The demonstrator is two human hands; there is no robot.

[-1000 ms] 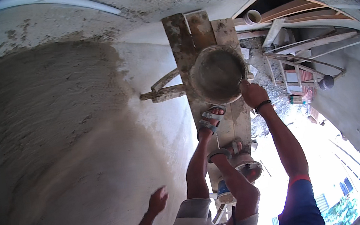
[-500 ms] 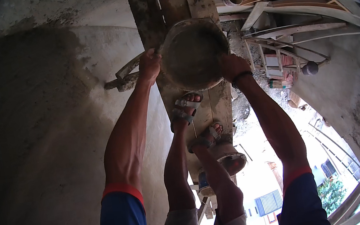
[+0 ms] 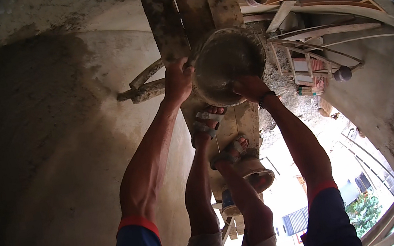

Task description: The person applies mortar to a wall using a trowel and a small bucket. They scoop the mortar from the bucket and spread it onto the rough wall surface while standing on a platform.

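Your basin (image 3: 261, 53) is in front of you, over the planks (image 3: 163, 24), just beyond your sandalled feet. It is round, so it has no clear long axis to follow; what it has is a direction, and its wide mouth faces up toward you. Its inside looks dark grey, and you cannot tell from this view how deep any contents are. Whether its bottom rests fully on the wood is hidden too. Its right edge shows past the right edge of the boards.

Your left hand (image 3: 179, 81) is closed on the left side of the rim, thumb toward the bowl. Your right hand (image 3: 251, 88) is at the lower right of the rim, its fingers reaching over to the inner side; you cannot tell whether they are clamped on the rim or only laid there. The two hands are apart, with part of the near rim between them. A dark bracelet (image 3: 265, 97) circles your right wrist.

The planks run lengthwise away from you, their far ends slanting a little to your left. Your left sandal (image 3: 206, 127) is just below the basin, the right sandal (image 3: 226, 155) nearer you. Close to that foot is a bucket (image 3: 251, 166). To the left, rough timbers (image 3: 149, 90) stick out beside the planks, toward the wall (image 3: 58, 142).
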